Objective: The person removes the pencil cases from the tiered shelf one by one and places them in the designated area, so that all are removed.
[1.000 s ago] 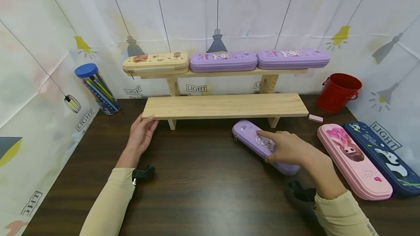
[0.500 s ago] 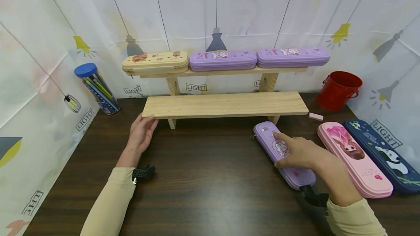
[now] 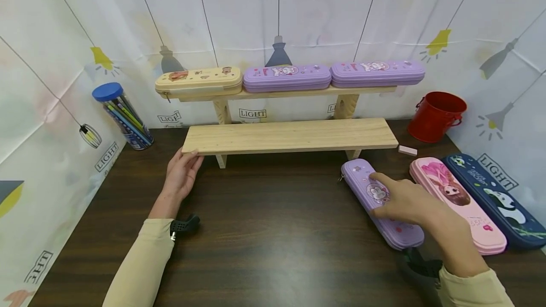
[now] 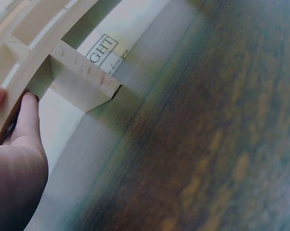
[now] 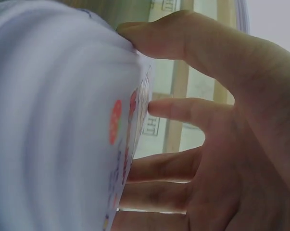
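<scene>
A two-tier wooden shelf (image 3: 290, 136) stands at the back of the table. My left hand (image 3: 182, 174) pinches the front left corner of its lower board; in the left wrist view, fingers show on both sides of the board (image 4: 10, 108). At the right, my right hand (image 3: 403, 200) holds a purple pencil case (image 3: 362, 179) across its width. The case lies slanted, its printed lid facing up. In the right wrist view, the thumb is at the lid's edge and the index fingertip touches the print; other fingertips are hidden behind the case (image 5: 63, 120).
The upper board bears a cream pencil case (image 3: 200, 81) and two purple ones, left (image 3: 287, 78) and right (image 3: 377, 75). Pink (image 3: 458, 205) and navy (image 3: 495, 198) cases lie far right. A red bucket (image 3: 432, 117), small pale block (image 3: 407, 150) and blue-lidded pencil jar (image 3: 125, 117) stand around the shelf.
My right hand has moved the purple pencil case rightward and towards me, turning it somewhat steeper, nearer the pink case. My left hand stays on the shelf corner.
</scene>
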### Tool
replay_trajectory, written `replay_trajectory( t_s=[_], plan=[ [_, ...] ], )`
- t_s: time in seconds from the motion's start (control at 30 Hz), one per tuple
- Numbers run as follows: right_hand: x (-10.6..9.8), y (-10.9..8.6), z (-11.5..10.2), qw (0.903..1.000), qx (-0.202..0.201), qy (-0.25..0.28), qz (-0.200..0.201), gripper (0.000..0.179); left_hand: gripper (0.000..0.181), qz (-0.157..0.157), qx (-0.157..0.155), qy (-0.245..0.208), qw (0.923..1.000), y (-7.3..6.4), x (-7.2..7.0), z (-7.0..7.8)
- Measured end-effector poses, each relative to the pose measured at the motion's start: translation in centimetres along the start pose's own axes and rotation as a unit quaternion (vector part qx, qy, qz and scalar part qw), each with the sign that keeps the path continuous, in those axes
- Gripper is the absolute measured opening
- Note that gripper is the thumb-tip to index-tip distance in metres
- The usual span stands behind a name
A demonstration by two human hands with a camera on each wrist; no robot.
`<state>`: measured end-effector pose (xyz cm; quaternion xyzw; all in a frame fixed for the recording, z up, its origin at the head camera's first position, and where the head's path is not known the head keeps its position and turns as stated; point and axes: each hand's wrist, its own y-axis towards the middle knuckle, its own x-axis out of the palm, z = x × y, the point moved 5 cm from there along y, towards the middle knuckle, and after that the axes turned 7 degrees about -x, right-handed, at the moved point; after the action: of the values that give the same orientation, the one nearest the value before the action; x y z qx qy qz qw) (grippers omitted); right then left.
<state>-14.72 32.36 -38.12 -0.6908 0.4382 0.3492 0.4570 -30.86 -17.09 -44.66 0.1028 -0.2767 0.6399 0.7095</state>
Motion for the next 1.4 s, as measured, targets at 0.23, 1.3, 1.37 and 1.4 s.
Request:
replay_trajectory(
  t_s=[0.23, 1.3, 1.37, 1.4],
  plan=[
    [-0.4, -1.0, 1.8, 0.9996, 0.024, -0.013, 0.006, 0.100, 0.066, -0.003, -0.001, 0.004, 1.0000, 0.1, 0.3, 0.0],
    [-2.0, -2.1, 4.9, 0.9952, 0.093, -0.017, -0.027, 0.114, 0.063, 0.003, -0.003, -0.002, 1.0000, 0.1, 0.1, 0.0],
    [-2.2, -2.0, 4.7, 0.9952, 0.092, -0.025, -0.024, 0.112, 0.063, 0.006, -0.002, -0.003, 1.0000, 0.1, 0.0, 0.0],
    [-2.4, -2.0, 4.6, 0.9951, 0.092, -0.030, -0.021, 0.111, 0.062, 0.008, -0.002, -0.003, 1.0000, 0.1, 0.0, 0.0]
  ],
)
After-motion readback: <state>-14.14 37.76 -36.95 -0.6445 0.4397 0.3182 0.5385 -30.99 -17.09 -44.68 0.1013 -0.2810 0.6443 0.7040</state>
